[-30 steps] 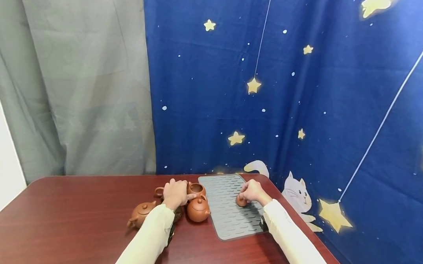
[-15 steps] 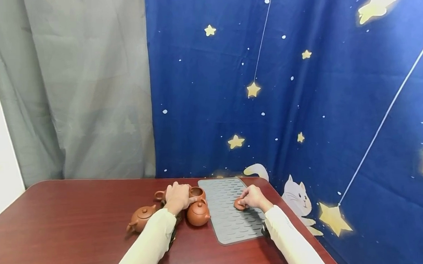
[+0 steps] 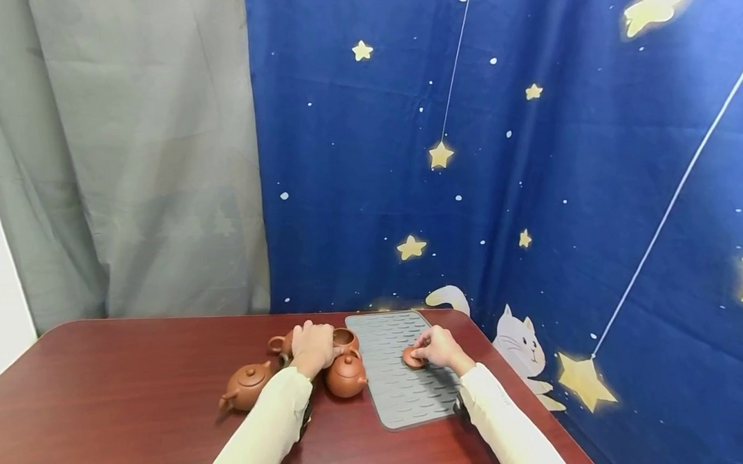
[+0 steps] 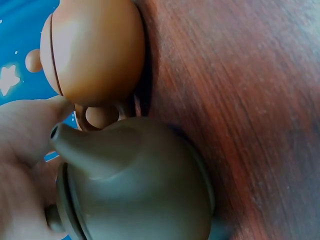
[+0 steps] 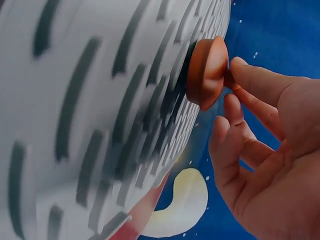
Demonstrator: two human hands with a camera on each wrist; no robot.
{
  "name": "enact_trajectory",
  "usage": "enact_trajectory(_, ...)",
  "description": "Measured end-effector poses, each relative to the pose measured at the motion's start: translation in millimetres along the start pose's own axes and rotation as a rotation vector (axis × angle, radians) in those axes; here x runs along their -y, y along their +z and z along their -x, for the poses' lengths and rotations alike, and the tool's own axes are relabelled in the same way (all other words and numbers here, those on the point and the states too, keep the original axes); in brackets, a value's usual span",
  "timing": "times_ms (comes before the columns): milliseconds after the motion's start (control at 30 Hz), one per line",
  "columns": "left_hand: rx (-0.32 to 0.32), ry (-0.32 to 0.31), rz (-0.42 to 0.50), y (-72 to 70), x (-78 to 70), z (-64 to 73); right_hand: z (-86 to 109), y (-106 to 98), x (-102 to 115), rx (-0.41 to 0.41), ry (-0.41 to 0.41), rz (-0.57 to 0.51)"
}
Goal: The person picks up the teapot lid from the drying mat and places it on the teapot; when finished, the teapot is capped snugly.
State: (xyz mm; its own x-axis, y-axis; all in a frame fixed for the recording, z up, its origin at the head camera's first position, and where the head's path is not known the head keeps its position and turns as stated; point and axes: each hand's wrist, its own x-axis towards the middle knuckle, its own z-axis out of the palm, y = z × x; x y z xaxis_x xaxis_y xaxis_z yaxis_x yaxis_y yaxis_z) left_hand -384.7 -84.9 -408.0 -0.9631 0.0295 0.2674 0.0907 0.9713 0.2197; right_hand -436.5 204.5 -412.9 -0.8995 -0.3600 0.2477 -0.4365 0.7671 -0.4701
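My right hand (image 3: 437, 345) pinches the knob of a reddish-brown teapot lid (image 5: 207, 75) between thumb and fingers. The lid is tilted, its edge right at the ridged grey mat (image 3: 393, 390). My left hand (image 3: 313, 345) grips a lidless clay teapot (image 3: 348, 338) by its side, thumb near the rim; its other fingers are largely hidden. Just in front stands a lidded round teapot (image 3: 345, 376). A dark lidded teapot (image 4: 145, 185) sits beneath the left wrist, its spout close to the hand.
Another lidded teapot (image 3: 247, 386) stands left of the left forearm. A further clay piece with a loop handle (image 3: 277, 344) shows behind the left hand. The mat lies near the right edge of the red-brown table (image 3: 136, 408), with curtains behind.
My right hand has moved slightly left with the lid, which has turned from nearly edge-up to lying flatter over the mat. The left hand stays at the lidless teapot.
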Motion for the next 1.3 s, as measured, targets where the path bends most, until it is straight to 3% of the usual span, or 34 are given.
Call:
enact_trajectory(233,-0.013,-0.062,0.036,4.1,4.6,-8.0,-5.5,5,22,-0.023,-0.011,-0.065)
enact_trajectory(500,0.01,-0.096,0.074,-7.8,8.0,-1.9,-13.5,9,48,-0.088,0.103,-0.063)
enact_trajectory(667,0.007,-0.107,0.106,-15.7,11.0,4.6,-23.4,17,62,-0.114,0.058,-0.107)
enact_trajectory(767,0.01,-0.105,0.115,-11.9,10.2,3.8,-24.9,24,67,-0.124,0.031,-0.132)
enact_trajectory(967,0.015,-0.104,0.119,0.8,8.5,0.8,-24.3,34,78,-0.139,0.05,-0.187)
enact_trajectory(1300,0.024,-0.09,0.116,3.4,-2.0,0.1,-29.5,38,91,-0.21,0.042,-0.209)
